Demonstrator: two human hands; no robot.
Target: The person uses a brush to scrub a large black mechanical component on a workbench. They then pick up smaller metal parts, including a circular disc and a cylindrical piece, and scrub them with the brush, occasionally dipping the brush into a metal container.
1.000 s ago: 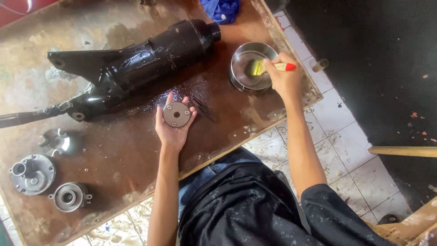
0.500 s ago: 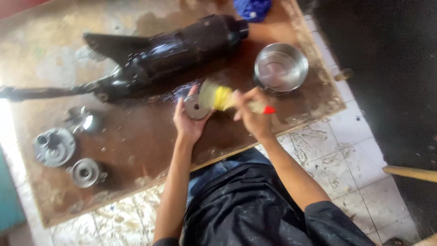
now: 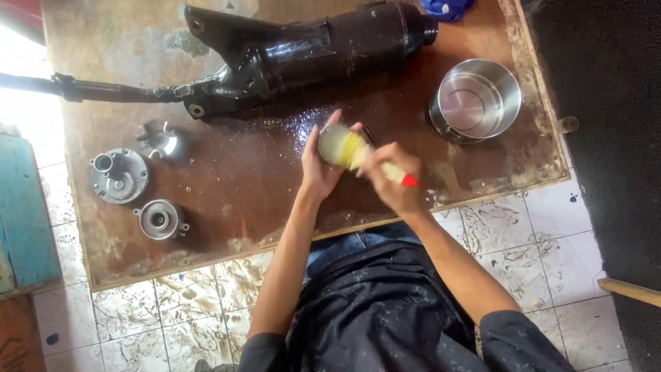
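Note:
My left hand (image 3: 318, 167) holds a small round grey metal disc, now almost wholly hidden under brush bristles. My right hand (image 3: 394, 180) grips a paintbrush (image 3: 358, 156) with yellow bristles and a red-tipped handle, its bristles pressed on the disc. Both hands are above the wet middle of the brown wooden board (image 3: 227, 193). A steel bowl (image 3: 476, 100) stands to the right of the hands.
A long black oily engine housing (image 3: 310, 52) with a shaft lies across the board's far side. Three grey metal parts (image 3: 118, 176) sit at the left. A blue cloth (image 3: 447, 7) is at the top edge. White tiled floor surrounds the board; a wooden handle (image 3: 630, 291) lies at right.
My right hand lifted the brush out of the steel bowl and brought it left onto the disc in my left hand. The camera view shifted, so the board appears further right.

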